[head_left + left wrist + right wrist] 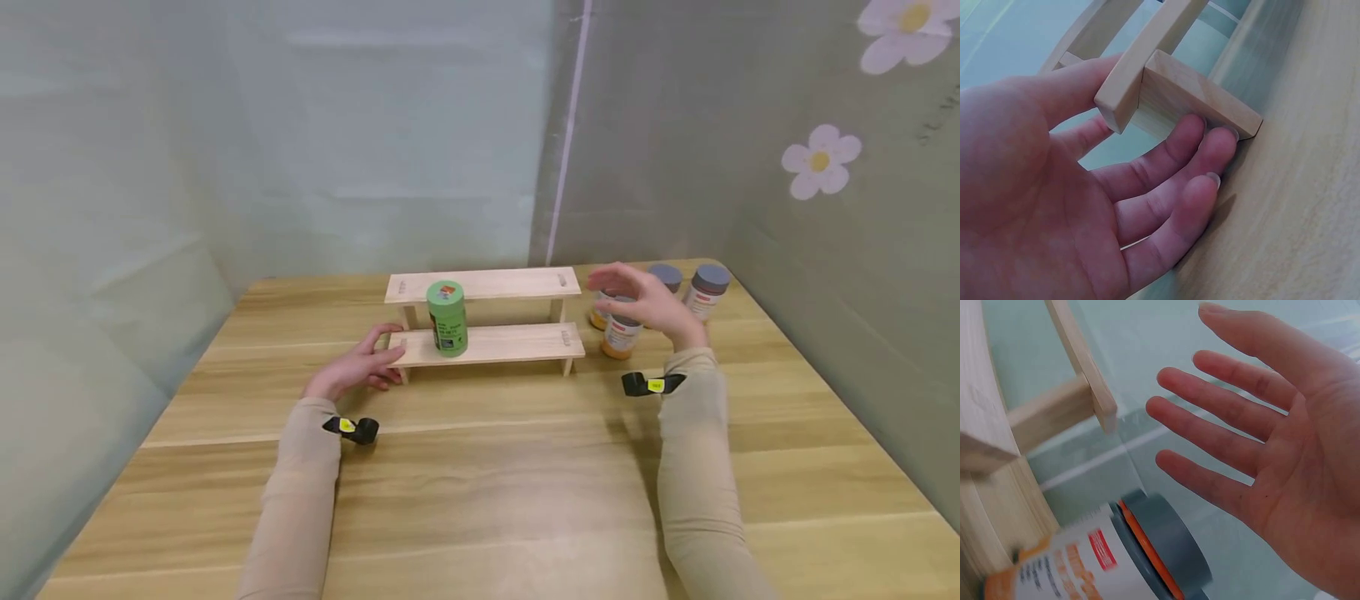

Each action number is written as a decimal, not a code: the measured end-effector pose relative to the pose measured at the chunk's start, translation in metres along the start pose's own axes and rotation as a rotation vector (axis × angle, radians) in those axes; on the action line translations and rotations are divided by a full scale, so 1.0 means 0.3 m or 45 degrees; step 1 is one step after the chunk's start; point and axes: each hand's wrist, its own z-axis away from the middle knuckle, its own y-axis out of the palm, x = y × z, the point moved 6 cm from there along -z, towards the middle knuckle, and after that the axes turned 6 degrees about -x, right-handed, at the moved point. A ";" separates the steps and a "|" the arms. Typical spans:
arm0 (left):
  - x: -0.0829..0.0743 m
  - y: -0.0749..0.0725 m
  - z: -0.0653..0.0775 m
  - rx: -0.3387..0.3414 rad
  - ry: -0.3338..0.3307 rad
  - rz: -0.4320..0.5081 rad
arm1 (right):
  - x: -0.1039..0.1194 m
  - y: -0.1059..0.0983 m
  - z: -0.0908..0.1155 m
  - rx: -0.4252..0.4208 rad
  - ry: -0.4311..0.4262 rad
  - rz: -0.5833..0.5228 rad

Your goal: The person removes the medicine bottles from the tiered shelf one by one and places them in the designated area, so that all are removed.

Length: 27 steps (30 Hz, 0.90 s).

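A two-tier wooden shelf rack (495,343) stands on the table. My left hand (360,362) grips the left end of its lower board; in the left wrist view other fingers (1172,200) curl against the rack's leg (1200,94). On the lower board, near that end, a green lidded jar (448,321) stands upright. My right hand (648,304) hovers right of the rack, fingers spread and nothing in it. Beneath it is a white-and-orange jar with a grey lid (621,337), apart from the fingers in the right wrist view (1235,425).
More grey-lidded jars stand at the back right: one at the far right (707,292), one beside it (666,277), and one partly hidden by my right hand (598,317). The wood-grain table (480,492) meets hanging fabric (420,150) at the back and sides.
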 end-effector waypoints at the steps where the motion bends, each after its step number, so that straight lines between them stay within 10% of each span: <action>1: -0.001 0.002 -0.001 -0.003 -0.001 0.002 | 0.003 0.007 -0.004 0.019 -0.014 0.003; 27: -0.051 0.044 -0.036 -0.010 0.008 0.010 | 0.016 0.066 -0.036 0.002 -0.029 -0.029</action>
